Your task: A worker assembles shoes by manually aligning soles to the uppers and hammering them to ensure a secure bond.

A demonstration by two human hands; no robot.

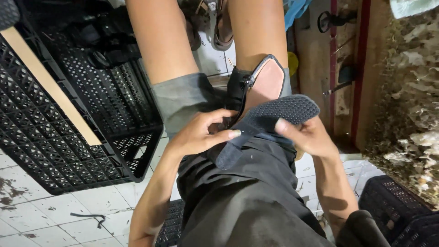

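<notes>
The shoe's far side was hidden behind its own upper, and both palms were turned away, so much of the contact could not be made out. The left hand (201,135) was clenched around the heel end of a black shoe (267,107), thumb lying across the dark sole edge, fingers curled out of sight inside the upper. The right hand (307,137) grasped the sole from below at the toe side, thumb pressed on the dotted tread; its other fingers were hidden under the shoe. The shoe sat over the person's lap, sole tilted up, tan lining showing at the open top. Both forearms ran off the bottom edge.

A black perforated crate (68,137) stood at left on the white tiled floor (50,215); a pale wooden strip (55,89) lay across it, contents too dark to tell. Another black crate (402,210) was cut off at the lower right corner.
</notes>
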